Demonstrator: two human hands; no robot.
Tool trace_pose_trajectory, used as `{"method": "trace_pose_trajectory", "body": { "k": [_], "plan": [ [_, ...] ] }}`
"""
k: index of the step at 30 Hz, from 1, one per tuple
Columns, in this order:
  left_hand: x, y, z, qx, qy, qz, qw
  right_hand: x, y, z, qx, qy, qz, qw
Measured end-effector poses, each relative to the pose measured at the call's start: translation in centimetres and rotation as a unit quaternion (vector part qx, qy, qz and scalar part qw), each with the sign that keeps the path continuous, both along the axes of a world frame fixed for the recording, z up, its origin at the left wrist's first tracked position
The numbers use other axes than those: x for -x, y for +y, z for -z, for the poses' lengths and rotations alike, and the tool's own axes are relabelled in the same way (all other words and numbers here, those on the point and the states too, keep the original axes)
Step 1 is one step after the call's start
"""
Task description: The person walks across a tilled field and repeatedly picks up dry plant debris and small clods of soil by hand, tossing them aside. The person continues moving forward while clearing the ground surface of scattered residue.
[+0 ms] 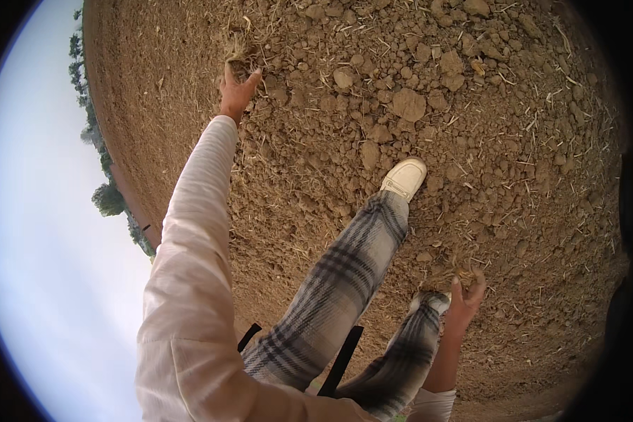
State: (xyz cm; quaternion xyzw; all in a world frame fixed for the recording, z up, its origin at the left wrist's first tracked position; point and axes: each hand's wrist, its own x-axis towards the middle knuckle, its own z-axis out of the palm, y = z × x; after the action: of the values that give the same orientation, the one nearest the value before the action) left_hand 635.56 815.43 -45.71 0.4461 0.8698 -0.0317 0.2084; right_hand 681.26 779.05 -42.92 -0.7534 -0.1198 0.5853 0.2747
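Note:
My left hand (237,95) reaches far out over the soil, thumb and fingers spread around the near side of a clump of dry grass and roots (238,51). Whether the fingers grip this clump cannot be made out. Low on the right, beside my right foot, my right hand (465,301) has its thumb and curled fingers at some dry plant stubble (467,274). Bits of the stubble show between thumb and fingers, but a firm hold on it is not clear. Both hands are bare.
Cloddy brown soil (306,153) strewn with straw surrounds me. A large clod (409,104) lies beyond my pale shoe (405,176). My plaid trouser legs (343,274) and black straps (342,361) fill the lower middle. Trees (108,199) line the field's edge, sideways at left.

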Motion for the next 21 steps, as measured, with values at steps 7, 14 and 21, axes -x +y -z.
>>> {"method": "trace_pose_trajectory", "body": {
  "k": [7,14,21],
  "plan": [
    [-12.3,-13.7,-9.1,-0.075,-0.295,-0.198,0.932,10.8,17.8,-1.7,-0.198,0.125,-0.007,0.972],
    [-30.7,-23.3,-11.3,0.04,-0.533,-0.742,0.405,23.8,34.6,-5.0,-0.239,-0.031,-0.296,0.925],
    [-30.2,-20.3,-9.9,-0.118,-0.618,-0.671,0.392,30.6,39.6,-1.9,-0.219,-0.045,-0.459,0.86]
  ]
}}
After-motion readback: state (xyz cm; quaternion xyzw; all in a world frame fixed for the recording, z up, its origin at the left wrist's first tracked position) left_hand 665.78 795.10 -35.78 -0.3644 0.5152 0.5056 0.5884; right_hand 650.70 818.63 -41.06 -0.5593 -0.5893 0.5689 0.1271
